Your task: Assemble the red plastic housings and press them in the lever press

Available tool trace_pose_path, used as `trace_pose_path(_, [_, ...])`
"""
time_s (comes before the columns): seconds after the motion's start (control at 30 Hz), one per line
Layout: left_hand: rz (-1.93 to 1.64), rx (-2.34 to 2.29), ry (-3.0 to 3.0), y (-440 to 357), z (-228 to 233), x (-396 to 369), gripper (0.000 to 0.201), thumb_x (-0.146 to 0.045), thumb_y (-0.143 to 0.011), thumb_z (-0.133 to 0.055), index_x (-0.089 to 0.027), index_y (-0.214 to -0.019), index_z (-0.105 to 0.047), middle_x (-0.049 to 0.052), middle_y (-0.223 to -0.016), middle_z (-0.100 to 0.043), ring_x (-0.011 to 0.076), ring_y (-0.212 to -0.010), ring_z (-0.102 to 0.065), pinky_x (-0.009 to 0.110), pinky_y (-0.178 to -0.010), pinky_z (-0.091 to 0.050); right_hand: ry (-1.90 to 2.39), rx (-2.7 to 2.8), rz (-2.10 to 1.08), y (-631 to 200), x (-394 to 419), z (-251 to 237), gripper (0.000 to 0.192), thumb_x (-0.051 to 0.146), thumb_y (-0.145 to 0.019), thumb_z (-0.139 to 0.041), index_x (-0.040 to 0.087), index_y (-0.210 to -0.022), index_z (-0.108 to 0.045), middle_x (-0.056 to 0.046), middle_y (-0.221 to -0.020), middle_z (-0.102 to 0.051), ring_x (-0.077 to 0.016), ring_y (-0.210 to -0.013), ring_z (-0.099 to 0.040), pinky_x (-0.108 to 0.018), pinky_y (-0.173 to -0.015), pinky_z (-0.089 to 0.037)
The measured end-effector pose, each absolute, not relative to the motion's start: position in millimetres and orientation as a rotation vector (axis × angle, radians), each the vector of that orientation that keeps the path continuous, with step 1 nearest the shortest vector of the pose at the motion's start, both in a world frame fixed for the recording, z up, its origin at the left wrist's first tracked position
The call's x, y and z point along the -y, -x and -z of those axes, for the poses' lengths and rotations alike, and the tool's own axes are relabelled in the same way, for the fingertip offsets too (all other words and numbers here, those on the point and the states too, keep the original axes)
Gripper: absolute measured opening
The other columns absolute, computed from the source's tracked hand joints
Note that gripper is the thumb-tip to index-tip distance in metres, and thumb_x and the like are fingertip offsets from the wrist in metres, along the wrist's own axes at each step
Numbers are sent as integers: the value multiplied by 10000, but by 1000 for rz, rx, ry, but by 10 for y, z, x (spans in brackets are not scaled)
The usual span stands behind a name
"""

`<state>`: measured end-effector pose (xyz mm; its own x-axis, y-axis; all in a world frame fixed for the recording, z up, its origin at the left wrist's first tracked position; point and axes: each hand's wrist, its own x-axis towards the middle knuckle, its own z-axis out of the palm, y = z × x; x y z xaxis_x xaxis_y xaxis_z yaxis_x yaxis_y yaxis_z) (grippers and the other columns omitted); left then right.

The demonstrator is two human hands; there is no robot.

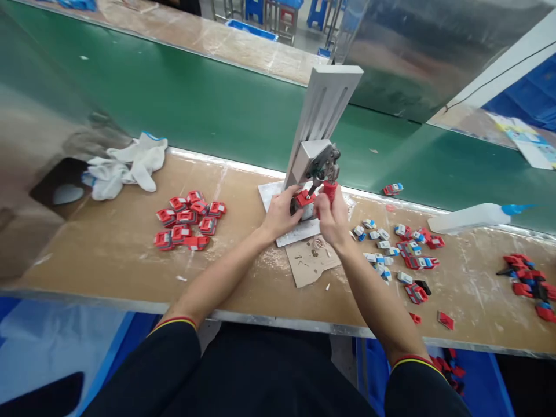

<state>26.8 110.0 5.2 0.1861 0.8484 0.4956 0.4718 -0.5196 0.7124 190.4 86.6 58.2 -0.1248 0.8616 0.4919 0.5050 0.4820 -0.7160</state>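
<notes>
A toggle clamp point(324, 164) is mounted on an upright grey metal stand point(319, 110). Its red handle point(330, 190) is in the grip of my right hand point(333, 220), fingers wrapped round it. Under the clamp's plunger sits a red plastic toy part point(305, 198) on a small metal fixture point(309, 212). Against the left side of that part, my left hand point(280, 215) has its thumb and fingers closed; the fingertips are partly hidden. A white base plate point(299, 233) lies under the stand, with a torn piece of cardboard point(306, 269) in front.
Several red-and-grey toy parts point(186, 217) lie in a group at left, near white gloves point(130, 165). To the right are small white-and-blue parts point(383, 244), red toy bodies point(419, 262) and a white squeeze bottle point(469, 218). A green conveyor belt point(208, 92) runs behind the bench.
</notes>
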Motion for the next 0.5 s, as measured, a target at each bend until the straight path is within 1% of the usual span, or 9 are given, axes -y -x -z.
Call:
trace_pose_path(0.07, [-1248, -1272, -2161, 58, -136, -1023, 574, -222, -825, -743, -195, -1369, -563, 129, -1337, -704, 292, -1218, -690, 469, -1037, -562, 1115, 1674, -463, -2091, -725, -612, 359, 547, -1074, -387, 261, -1206, -559, -65, -982, -670, -201, -813, -662, -382, -735, -549])
trace_pose_path(0.13, [-1192, -1415, -2235, 544, -227, -940, 432, -267, -878, -699, -212, -1299, -622, 108, -1324, -700, 292, -1253, -664, 483, -1082, -532, 1130, 1531, -369, -2333, -551, -597, 355, 547, -1059, -431, 257, -1190, -588, -65, -988, -661, -209, -855, -664, -387, -765, -554])
trace_pose_path(0.2, [-1042, -1712, -2195, 1090, -312, -871, 284, -245, -924, -634, -208, -1203, -673, 103, -1260, -725, 290, -1229, -670, 496, -1103, -497, 1243, 1500, -308, -2586, -377, -537, 303, 518, -1035, -518, 248, -1120, -625, -53, -940, -665, -205, -828, -658, -375, -748, -543])
trace_pose_path(0.27, [-781, -1959, -2094, 1569, -366, -838, 322, -260, -914, -653, -190, -1227, -681, 134, -1297, -714, 333, -1265, -646, 543, -1113, -462, 1357, 1633, -335, -2786, -227, -453, 267, 494, -1001, -598, 239, -1056, -653, -46, -900, -670, -199, -773, -638, -359, -706, -525])
trace_pose_path(0.3, [-709, -1973, -2075, 1755, -374, -836, 341, -278, -899, -681, -170, -1222, -694, 156, -1313, -709, 369, -1272, -639, 590, -1114, -441, 1387, 1738, -381, -2852, -167, -411, 267, 492, -987, -624, 235, -1047, -664, -48, -897, -672, -197, -756, -627, -353, -687, -519])
trace_pose_path(0.33, [-651, -1947, -2079, 1901, -369, -844, 334, -312, -890, -707, -164, -1189, -716, 153, -1302, -721, 375, -1257, -647, 605, -1119, -431, 1390, 1847, -441, -2892, -119, -374, 279, 496, -978, -642, 230, -1058, -673, -55, -910, -675, -198, -753, -621, -351, -677, -520])
trace_pose_path(0.4, [-602, -1824, -2100, 2089, -317, -884, 397, -423, -808, -817, -175, -1112, -755, 124, -1286, -746, 361, -1253, -648, 587, -1146, -414, 1336, 2011, -558, -2909, -59, -319, 325, 508, -958, -684, 224, -1114, -682, -73, -970, -685, -203, -781, -624, -350, -685, -538])
trace_pose_path(0.47, [-690, -1692, -2086, 2190, -231, -951, 511, -513, -637, -939, -215, -1023, -789, 75, -1240, -777, 362, -1298, -619, 571, -1198, -351, 1253, 2084, -619, -2879, -46, -287, 344, 490, -934, -734, 230, -1152, -685, -79, -1019, -697, -209, -822, -637, -356, -720, -558])
trace_pose_path(0.5, [-734, -1671, -2071, 2224, -186, -989, 522, -525, -549, -978, -247, -953, -800, 40, -1158, -802, 366, -1294, -617, 569, -1209, -329, 1215, 2101, -629, -2861, -55, -277, 310, 457, -933, -745, 235, -1143, -690, -74, -1019, -703, -211, -837, -645, -358, -737, -562])
